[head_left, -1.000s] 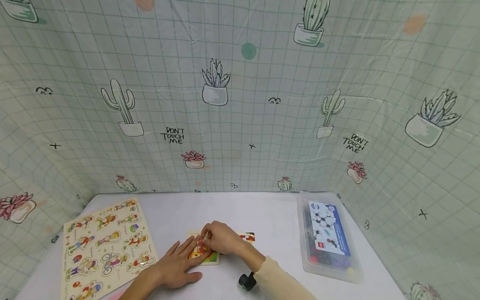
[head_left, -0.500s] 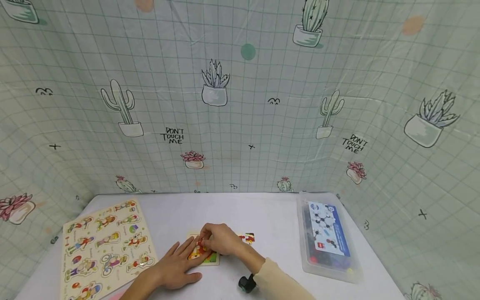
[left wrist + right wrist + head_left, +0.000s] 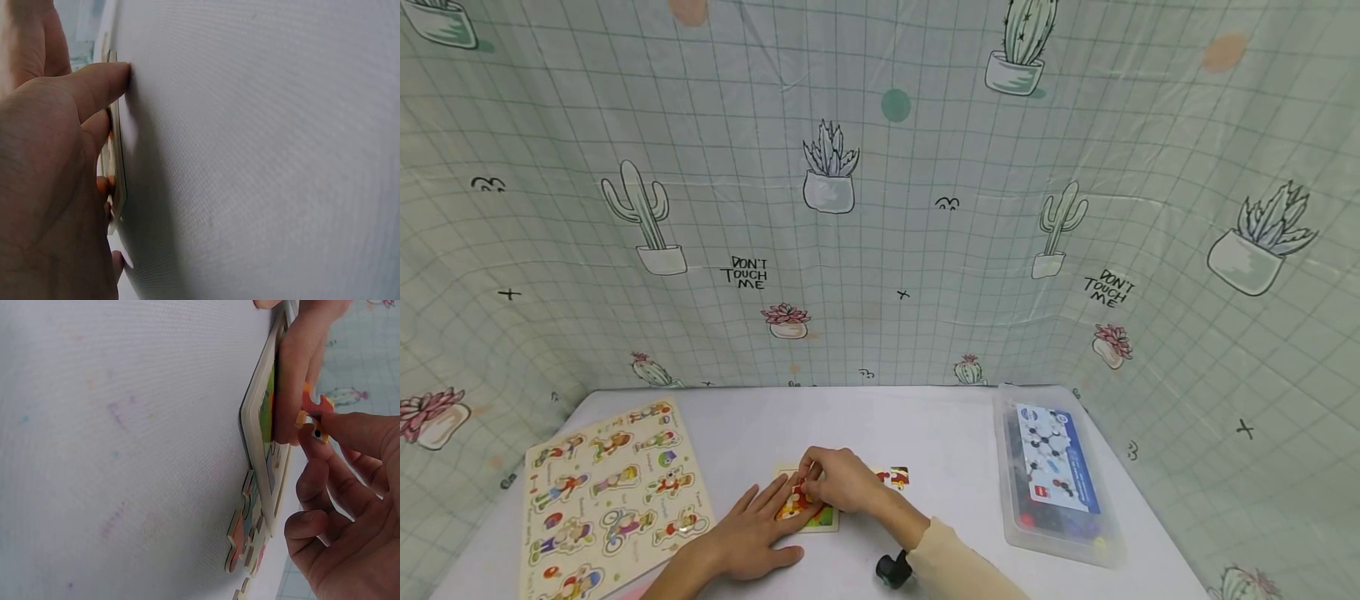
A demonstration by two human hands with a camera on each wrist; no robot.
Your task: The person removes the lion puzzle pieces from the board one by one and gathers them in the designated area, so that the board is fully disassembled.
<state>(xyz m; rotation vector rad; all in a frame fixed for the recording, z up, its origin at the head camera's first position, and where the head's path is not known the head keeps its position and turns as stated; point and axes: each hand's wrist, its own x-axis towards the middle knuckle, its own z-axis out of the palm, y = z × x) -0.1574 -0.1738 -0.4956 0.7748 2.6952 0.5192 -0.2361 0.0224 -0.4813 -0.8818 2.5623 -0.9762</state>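
A small jigsaw puzzle board [image 3: 827, 523] with a pale rim lies on the white table, its colourful picture partly covered by both hands. My left hand [image 3: 747, 537] rests on it palm down, fingers straight and spread; in the left wrist view its thumb touches the tabletop. Above the board, my right hand [image 3: 842, 479] pinches a red and orange puzzle piece [image 3: 317, 407] between thumb and forefinger. That piece is held tilted, close to the left fingers, in the right wrist view. Loose puzzle pieces [image 3: 235, 544] lie against the board's edge.
A large wooden peg board [image 3: 617, 492] with cartoon figures lies at the left. At the right stands a clear plastic case [image 3: 1060, 475] with a molecule label. A small black object [image 3: 892, 570] sits by the right sleeve. A patterned curtain [image 3: 895, 250] hangs behind the table.
Both hands stay almost in place. The right fingers, with the puzzle piece, shift very slightly over the board.
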